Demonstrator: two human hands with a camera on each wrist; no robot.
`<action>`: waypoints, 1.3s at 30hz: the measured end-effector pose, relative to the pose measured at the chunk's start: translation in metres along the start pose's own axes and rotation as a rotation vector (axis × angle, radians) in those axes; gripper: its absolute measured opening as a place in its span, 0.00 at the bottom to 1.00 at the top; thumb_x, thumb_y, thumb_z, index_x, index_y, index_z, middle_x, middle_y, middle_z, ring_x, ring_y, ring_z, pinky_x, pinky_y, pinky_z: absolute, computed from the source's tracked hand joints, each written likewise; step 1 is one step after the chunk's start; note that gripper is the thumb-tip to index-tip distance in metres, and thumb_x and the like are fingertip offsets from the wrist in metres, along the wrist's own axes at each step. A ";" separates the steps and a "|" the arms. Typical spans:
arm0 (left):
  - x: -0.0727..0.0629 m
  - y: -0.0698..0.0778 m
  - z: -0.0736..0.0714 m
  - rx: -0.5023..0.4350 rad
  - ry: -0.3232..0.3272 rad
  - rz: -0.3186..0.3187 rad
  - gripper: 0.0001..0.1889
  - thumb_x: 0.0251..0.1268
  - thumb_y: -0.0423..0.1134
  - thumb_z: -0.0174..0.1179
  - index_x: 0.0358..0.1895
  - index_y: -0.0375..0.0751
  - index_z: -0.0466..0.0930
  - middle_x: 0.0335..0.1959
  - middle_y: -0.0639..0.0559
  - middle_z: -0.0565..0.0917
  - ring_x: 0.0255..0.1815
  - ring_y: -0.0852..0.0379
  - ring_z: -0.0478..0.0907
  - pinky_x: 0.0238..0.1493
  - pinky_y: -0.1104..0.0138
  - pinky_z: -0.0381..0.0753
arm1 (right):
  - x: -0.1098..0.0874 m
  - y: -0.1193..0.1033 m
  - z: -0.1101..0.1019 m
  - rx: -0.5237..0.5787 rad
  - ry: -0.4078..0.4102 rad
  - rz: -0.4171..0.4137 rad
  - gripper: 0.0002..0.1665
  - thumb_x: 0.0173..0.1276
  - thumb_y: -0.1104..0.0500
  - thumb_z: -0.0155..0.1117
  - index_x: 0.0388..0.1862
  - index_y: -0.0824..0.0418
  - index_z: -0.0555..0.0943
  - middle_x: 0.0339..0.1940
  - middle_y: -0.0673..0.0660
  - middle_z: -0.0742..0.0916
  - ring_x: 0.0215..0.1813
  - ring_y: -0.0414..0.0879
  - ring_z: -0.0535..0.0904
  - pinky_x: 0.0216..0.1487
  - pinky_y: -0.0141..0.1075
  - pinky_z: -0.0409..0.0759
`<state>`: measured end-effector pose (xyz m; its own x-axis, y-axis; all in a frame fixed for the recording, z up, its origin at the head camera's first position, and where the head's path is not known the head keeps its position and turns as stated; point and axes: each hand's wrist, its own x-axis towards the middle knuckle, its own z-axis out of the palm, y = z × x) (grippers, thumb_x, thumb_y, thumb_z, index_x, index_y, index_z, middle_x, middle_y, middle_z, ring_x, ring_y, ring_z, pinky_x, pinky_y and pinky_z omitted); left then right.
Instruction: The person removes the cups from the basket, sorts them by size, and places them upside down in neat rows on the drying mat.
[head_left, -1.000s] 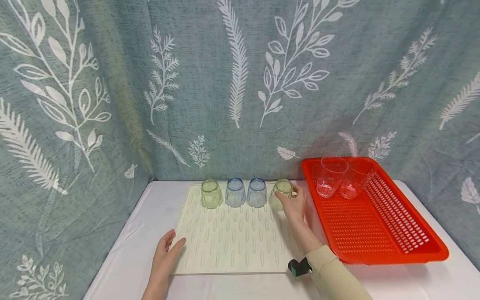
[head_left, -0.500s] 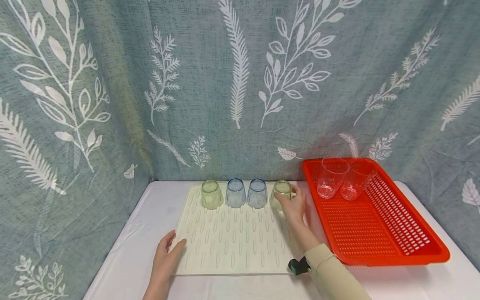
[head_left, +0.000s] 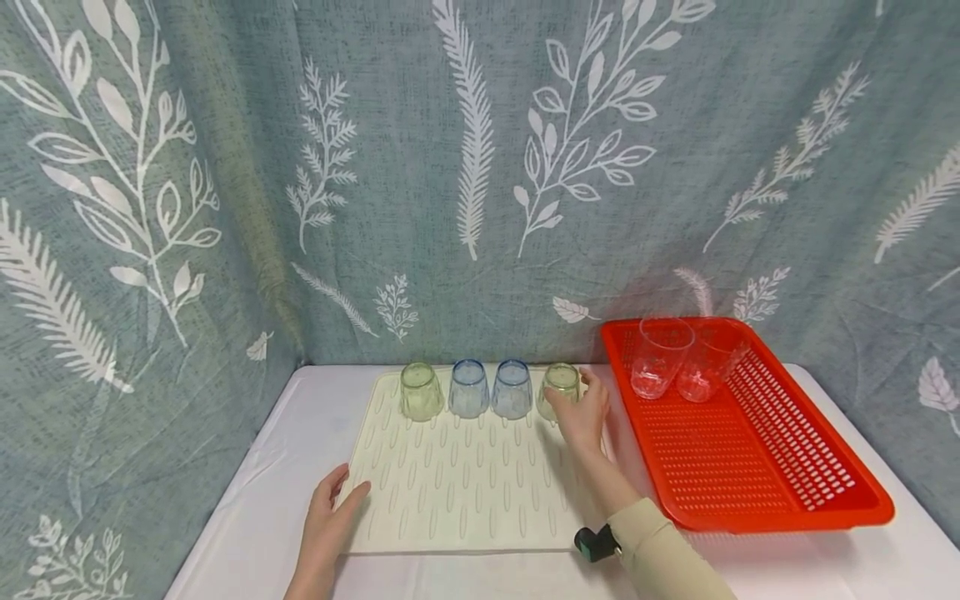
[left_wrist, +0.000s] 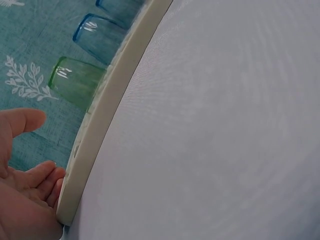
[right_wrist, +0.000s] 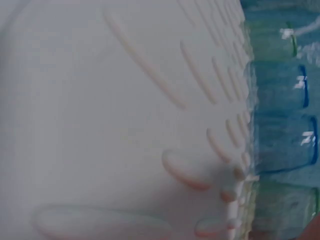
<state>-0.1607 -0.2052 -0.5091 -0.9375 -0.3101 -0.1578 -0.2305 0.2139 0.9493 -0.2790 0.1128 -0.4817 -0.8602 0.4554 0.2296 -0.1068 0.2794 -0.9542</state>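
In the head view, my right hand (head_left: 587, 417) is at the rightmost green glass (head_left: 561, 383), thumb in front of it and fingers spread along its right side. That glass stands upside down at the back right of the cream ribbed mat (head_left: 465, 492). Two blue glasses (head_left: 468, 390) and another green glass (head_left: 422, 393) complete the row, also inverted. My left hand (head_left: 327, 512) rests with relaxed fingers at the mat's left edge. The left wrist view shows the fingertips (left_wrist: 56, 174) touching that edge. Only a bit of a right fingertip (right_wrist: 311, 229) shows in the right wrist view.
A red perforated basket (head_left: 757, 521) stands right of the mat, close to my right forearm. Two clear glasses (head_left: 656, 367) lean in its back left corner. A white cloth (head_left: 262, 492) covers the table. A patterned curtain (head_left: 420, 208) hangs behind.
The rightmost green glass has shifted slightly left toward the blue ones, then come to rest. My right fingers have loosened a little around it. My left hand has stayed in place.
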 end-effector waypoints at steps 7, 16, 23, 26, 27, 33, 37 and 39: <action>-0.001 0.000 0.001 0.013 0.012 0.009 0.39 0.70 0.44 0.56 0.75 0.29 0.47 0.73 0.29 0.54 0.74 0.33 0.45 0.73 0.44 0.44 | -0.018 -0.015 -0.007 0.025 -0.033 -0.091 0.35 0.55 0.64 0.70 0.62 0.62 0.70 0.60 0.66 0.69 0.62 0.62 0.60 0.61 0.57 0.64; 0.001 -0.001 0.002 0.019 0.002 -0.008 0.40 0.69 0.44 0.56 0.76 0.31 0.46 0.73 0.30 0.53 0.75 0.33 0.44 0.73 0.44 0.43 | -0.027 -0.051 -0.045 0.178 -0.208 -0.026 0.31 0.65 0.65 0.64 0.67 0.62 0.68 0.65 0.62 0.68 0.64 0.58 0.62 0.60 0.49 0.70; 0.002 -0.001 0.002 0.016 0.008 -0.009 0.40 0.69 0.44 0.57 0.76 0.31 0.47 0.73 0.30 0.53 0.75 0.33 0.45 0.73 0.45 0.43 | -0.017 -0.083 -0.087 0.264 -0.255 -0.045 0.31 0.69 0.63 0.61 0.69 0.59 0.66 0.66 0.55 0.69 0.65 0.48 0.62 0.63 0.38 0.65; 0.001 -0.001 0.002 0.017 0.010 -0.004 0.40 0.69 0.43 0.56 0.76 0.31 0.47 0.73 0.30 0.53 0.75 0.33 0.45 0.73 0.44 0.43 | -0.006 -0.094 -0.104 0.262 -0.222 -0.075 0.31 0.69 0.61 0.62 0.70 0.56 0.66 0.63 0.50 0.71 0.63 0.46 0.62 0.55 0.32 0.69; 0.001 -0.001 0.001 0.014 0.010 -0.003 0.40 0.69 0.43 0.56 0.76 0.30 0.47 0.73 0.30 0.53 0.74 0.33 0.45 0.73 0.45 0.44 | -0.002 -0.097 -0.110 0.268 -0.204 -0.086 0.31 0.69 0.61 0.62 0.70 0.56 0.67 0.62 0.49 0.71 0.62 0.45 0.63 0.52 0.31 0.70; 0.001 -0.001 0.001 0.010 0.007 -0.004 0.40 0.69 0.43 0.56 0.76 0.30 0.46 0.73 0.30 0.53 0.75 0.33 0.45 0.73 0.45 0.44 | 0.029 -0.105 -0.139 0.268 -0.053 -0.145 0.32 0.68 0.62 0.64 0.69 0.55 0.67 0.60 0.45 0.70 0.57 0.41 0.64 0.48 0.26 0.72; 0.002 -0.001 0.001 0.023 0.006 -0.007 0.40 0.69 0.43 0.56 0.76 0.30 0.46 0.73 0.29 0.53 0.75 0.33 0.45 0.73 0.44 0.45 | 0.048 -0.100 -0.154 0.241 0.026 -0.154 0.33 0.67 0.61 0.64 0.69 0.53 0.66 0.64 0.47 0.68 0.57 0.42 0.64 0.48 0.26 0.72; 0.002 -0.001 0.001 0.026 0.009 -0.003 0.40 0.69 0.43 0.55 0.76 0.29 0.46 0.73 0.29 0.53 0.74 0.32 0.46 0.73 0.44 0.45 | 0.056 -0.095 -0.159 0.205 0.052 -0.133 0.34 0.68 0.59 0.64 0.70 0.51 0.65 0.66 0.47 0.66 0.58 0.42 0.64 0.49 0.28 0.72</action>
<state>-0.1625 -0.2047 -0.5107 -0.9344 -0.3192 -0.1584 -0.2403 0.2364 0.9415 -0.2379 0.2460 -0.3476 -0.8056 0.4701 0.3607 -0.3211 0.1652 -0.9325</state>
